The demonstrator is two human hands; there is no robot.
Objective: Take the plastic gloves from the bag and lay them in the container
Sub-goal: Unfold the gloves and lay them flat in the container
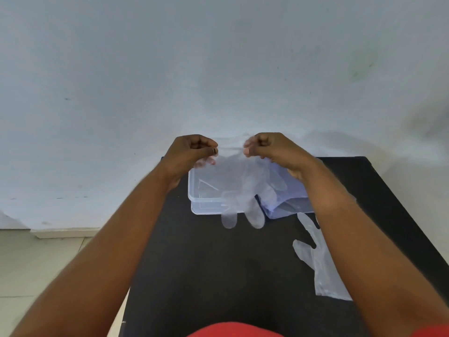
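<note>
Hands (192, 152) over black table (194, 263), pale wall (170, 69)

Left hand (192, 152) and right hand (272, 149) pinch a clear glove (243, 190) hanging above the container (201, 198).

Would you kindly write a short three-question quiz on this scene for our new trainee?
1. True or false: both hands, left hand and right hand, pinch the cuff of the raised glove.
2. Where does the other glove lie? A) in the container B) on the black table C) on the floor
3. Fill in: the raised glove's fingers hang ____.

Key: 1 true; 2 B; 3 downward.
</note>
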